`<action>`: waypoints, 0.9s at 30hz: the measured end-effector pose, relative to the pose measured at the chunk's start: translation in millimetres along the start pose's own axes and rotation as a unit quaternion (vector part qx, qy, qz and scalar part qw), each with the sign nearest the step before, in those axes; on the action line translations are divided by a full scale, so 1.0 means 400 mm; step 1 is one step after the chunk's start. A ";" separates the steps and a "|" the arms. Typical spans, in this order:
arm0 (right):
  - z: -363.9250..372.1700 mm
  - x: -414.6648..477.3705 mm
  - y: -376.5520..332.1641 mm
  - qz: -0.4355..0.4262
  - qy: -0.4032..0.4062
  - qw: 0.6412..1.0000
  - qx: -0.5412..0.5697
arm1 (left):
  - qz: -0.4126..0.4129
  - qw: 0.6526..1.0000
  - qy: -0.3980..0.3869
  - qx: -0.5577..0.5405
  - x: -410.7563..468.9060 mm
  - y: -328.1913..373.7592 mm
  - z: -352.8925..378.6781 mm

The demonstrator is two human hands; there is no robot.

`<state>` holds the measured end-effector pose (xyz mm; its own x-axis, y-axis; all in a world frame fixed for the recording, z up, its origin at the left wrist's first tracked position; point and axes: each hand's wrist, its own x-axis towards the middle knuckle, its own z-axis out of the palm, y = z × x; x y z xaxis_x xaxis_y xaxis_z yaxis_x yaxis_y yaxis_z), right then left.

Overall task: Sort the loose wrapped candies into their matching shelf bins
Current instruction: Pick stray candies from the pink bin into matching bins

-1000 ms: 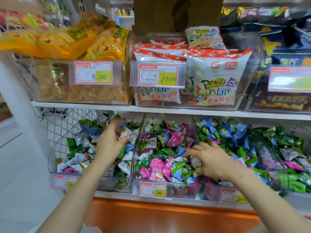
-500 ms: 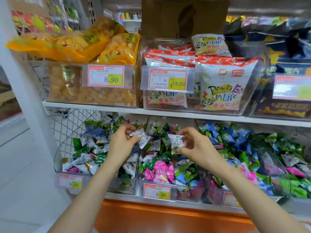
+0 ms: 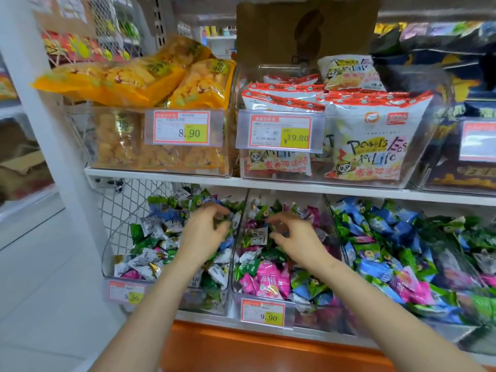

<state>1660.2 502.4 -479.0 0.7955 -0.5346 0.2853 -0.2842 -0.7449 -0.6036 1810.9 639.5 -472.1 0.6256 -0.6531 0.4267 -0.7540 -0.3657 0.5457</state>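
Three clear bins of wrapped candies stand on the lower shelf. The left bin (image 3: 171, 294) holds mostly white and green candies (image 3: 150, 260). The middle bin (image 3: 237, 298) holds a mix of pink, green, blue and white ones (image 3: 268, 277). The right bin (image 3: 336, 232) holds mostly blue and green ones (image 3: 381, 229). My left hand (image 3: 204, 233) hovers over the left bin's heap, thumb and fingers spread with no candy pinched. My right hand (image 3: 294, 237) is over the middle bin, fingers loosely curved and apart, beside a white candy (image 3: 257, 235) lying near the divider.
The upper shelf (image 3: 268, 182) carries bins of yellow snack bags (image 3: 161, 76), white and red snack packs (image 3: 370, 135) and dark packs at the right. Price tags hang on the bin fronts. A white post and wire mesh (image 3: 120, 210) bound the left side. An orange base panel runs below.
Half a second ago each hand pinched a white candy between the bins. Now both hands have spread and dropped onto the heaps, left over the left bin, right over the middle bin.
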 end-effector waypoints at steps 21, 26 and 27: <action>-0.038 -0.033 0.073 -0.031 -0.015 0.999 -0.041 | 0.099 0.988 -0.088 0.083 0.076 0.057 0.077; 0.015 0.000 0.041 -0.091 -0.079 0.985 -0.126 | 0.042 0.997 -0.053 -0.028 0.039 0.038 -0.014; 0.029 0.002 0.040 -0.099 -0.089 0.981 -0.144 | 0.037 0.997 -0.061 -0.028 0.030 0.033 -0.024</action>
<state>1662.5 494.8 -497.0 0.9237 -0.3099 0.2254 -0.2347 -0.9225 -0.3065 1810.4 633.2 -453.1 0.5365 -0.7545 0.3780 -0.7826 -0.2773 0.5573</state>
